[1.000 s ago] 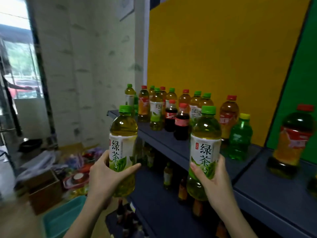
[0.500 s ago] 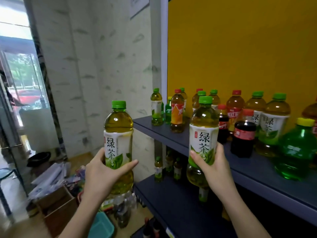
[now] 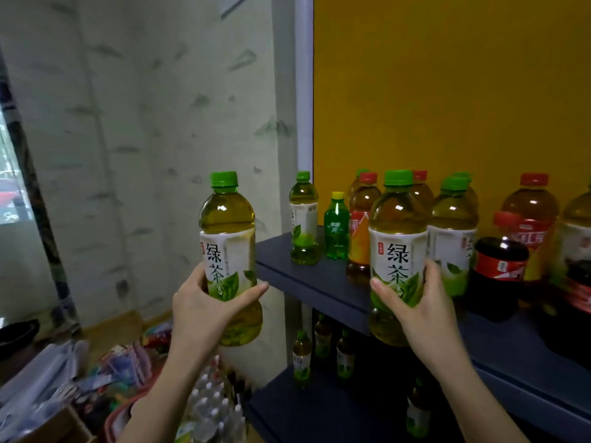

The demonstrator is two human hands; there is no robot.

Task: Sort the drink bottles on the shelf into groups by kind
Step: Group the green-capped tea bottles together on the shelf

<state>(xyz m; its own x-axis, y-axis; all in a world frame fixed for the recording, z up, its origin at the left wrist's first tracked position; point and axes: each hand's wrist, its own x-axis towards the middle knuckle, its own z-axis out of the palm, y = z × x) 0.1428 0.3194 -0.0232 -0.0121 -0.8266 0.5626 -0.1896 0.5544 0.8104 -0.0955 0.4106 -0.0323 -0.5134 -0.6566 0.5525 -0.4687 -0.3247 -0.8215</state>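
The left hand point(image 3: 204, 303) grasps the left green tea bottle point(image 3: 227, 231) around the lower half of its label. The bottle is upright at centre left of the frame, out past the left end of the top shelf point(image 3: 281, 263), with the pale wall point(image 3: 144, 139) behind it. The right hand point(image 3: 419, 306) grasps the right green tea bottle point(image 3: 398, 238), one of the same kind, also upright, at centre right of the frame in front of the shelf's front edge.

On the shelf, against the yellow panel point(image 3: 447, 91), stand from the left a small green tea bottle point(image 3: 303, 219), a little green soda bottle point(image 3: 336, 233) with a yellow cap, and a red-capped tea bottle point(image 3: 361, 228). Further right is another large green-capped bottle point(image 3: 452, 228), then a cola bottle point(image 3: 500, 266). More small bottles stand on the lower shelf point(image 3: 287, 407).
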